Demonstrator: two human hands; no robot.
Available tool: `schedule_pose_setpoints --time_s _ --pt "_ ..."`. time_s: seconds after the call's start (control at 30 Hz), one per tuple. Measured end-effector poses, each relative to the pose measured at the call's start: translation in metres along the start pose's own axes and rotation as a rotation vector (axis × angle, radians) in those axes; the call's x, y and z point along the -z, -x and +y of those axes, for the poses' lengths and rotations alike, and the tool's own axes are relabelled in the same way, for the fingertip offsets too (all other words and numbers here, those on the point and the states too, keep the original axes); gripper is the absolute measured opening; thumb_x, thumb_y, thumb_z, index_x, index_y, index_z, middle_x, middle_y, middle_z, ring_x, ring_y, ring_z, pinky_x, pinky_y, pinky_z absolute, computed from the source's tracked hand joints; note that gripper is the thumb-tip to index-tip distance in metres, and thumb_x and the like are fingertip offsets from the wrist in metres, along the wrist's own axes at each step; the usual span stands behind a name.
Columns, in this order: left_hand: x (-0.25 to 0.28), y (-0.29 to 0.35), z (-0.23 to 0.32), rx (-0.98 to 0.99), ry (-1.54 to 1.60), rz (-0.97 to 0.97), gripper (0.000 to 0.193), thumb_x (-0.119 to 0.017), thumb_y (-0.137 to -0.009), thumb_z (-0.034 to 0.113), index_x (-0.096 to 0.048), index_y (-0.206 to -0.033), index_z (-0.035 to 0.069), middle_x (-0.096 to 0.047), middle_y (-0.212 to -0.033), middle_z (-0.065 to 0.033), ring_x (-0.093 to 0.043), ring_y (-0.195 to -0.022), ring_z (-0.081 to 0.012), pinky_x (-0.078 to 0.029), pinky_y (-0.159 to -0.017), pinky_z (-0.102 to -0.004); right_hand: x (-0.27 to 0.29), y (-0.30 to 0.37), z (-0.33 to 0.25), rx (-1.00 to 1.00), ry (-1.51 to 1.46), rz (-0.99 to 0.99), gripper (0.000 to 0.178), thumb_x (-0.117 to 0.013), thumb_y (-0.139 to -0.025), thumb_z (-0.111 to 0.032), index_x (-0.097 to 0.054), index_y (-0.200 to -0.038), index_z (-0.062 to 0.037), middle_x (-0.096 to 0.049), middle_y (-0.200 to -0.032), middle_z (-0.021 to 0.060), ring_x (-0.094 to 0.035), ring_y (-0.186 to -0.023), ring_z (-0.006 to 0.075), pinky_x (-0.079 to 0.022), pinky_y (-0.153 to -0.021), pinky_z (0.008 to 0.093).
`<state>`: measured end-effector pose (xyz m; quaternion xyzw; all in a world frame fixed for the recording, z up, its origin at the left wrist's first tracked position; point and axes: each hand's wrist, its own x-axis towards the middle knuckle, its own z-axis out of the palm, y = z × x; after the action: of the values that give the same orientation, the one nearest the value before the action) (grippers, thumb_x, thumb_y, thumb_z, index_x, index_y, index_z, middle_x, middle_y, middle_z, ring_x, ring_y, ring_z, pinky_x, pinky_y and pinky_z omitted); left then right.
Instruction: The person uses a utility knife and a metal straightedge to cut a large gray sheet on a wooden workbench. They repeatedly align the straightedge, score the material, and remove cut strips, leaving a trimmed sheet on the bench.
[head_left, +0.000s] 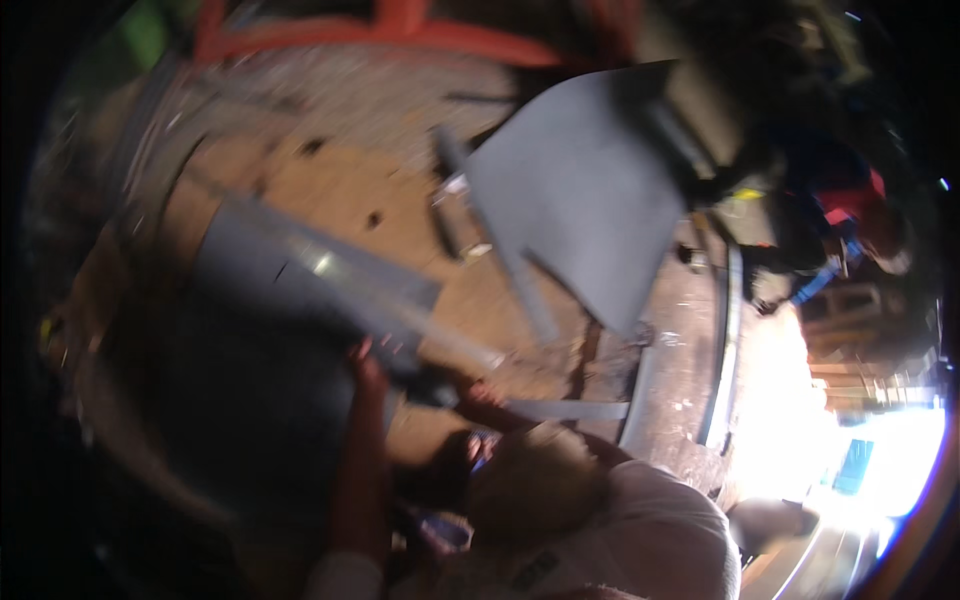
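Observation:
A large grey sheet (225,265), partly in deep shadow, lies on a brown board at the left. Across its far part runs a long, pale, shiny strip (440,340), smeared by motion. My left hand (368,368) is on or just above the sheet, near this strip; its fingers are too blurred to show a grip. A co-worker in a white shirt (640,520) leans in from the lower right. That person's hand (485,393) is beside a dark object (430,386) at the sheet's edge, whose kind I cannot make out. My right hand does not show.
Another curved grey sheet (580,180) lies farther off, with narrow grey strips (520,285) near it. A red frame (400,35) stands at the far edge. At the right, a person in dark and red clothing (840,200) bends down near a long metal bar (728,350).

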<state>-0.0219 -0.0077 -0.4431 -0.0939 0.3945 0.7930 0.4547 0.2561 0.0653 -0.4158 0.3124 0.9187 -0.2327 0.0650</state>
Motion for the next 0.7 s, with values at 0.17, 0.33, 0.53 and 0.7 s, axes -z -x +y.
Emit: schedule_pose_setpoints --time_s 0.17,0.33,0.53,0.7 --pt "-0.032 -0.009 -0.008 0.014 -0.018 0.157 0.045 -0.069 -0.095 0.026 -0.044 -0.128 0.008 -0.048 -0.115 -0.0091 -0.054 -0.117 -0.0284 -0.046 -0.099 -0.0577 -0.01 0.009 -0.007 -0.024 0.041 0.028 0.08 -0.079 -0.084 -0.043 -0.044 -0.144 -0.0025 -0.052 -0.135 0.0229 -0.057 -0.119 0.0433 -0.05 -0.094 0.055" --pt "-0.013 -0.034 0.047 -0.093 -0.413 0.38 0.071 -0.068 -0.099 0.035 -0.032 -0.156 0.012 -0.045 -0.146 -0.0105 -0.046 -0.13 -0.0228 -0.041 -0.101 -0.047 -0.005 -0.024 -0.03 -0.055 -0.141 -0.119 0.092 -0.084 -0.081 -0.035 -0.035 -0.155 -0.008 -0.045 -0.149 0.0247 -0.058 -0.121 0.0481 -0.052 -0.095 0.0553" --pt "-0.002 -0.05 0.106 -0.14 -0.388 0.312 0.042 -0.067 -0.1 0.028 -0.053 -0.137 0.014 -0.057 -0.127 -0.0057 -0.055 -0.117 -0.0224 -0.05 -0.084 -0.0482 0.017 -0.044 -0.04 0.046 -0.537 0.006 0.053 -0.073 -0.091 -0.012 -0.056 -0.14 -0.0042 -0.066 -0.129 0.0205 -0.067 -0.11 0.0402 -0.055 -0.091 0.0469" --pt "-0.023 -0.046 0.112 -0.183 -0.143 0.17 0.021 -0.069 -0.098 0.021 -0.061 -0.117 0.016 -0.06 -0.117 0.0011 -0.057 -0.105 -0.018 -0.05 -0.082 -0.0451 0.024 -0.034 -0.037 -0.037 -0.492 0.074 0.031 -0.067 -0.094 -0.007 -0.064 -0.124 -0.0076 -0.067 -0.114 0.0147 -0.068 -0.099 0.0381 -0.055 -0.082 0.0467"
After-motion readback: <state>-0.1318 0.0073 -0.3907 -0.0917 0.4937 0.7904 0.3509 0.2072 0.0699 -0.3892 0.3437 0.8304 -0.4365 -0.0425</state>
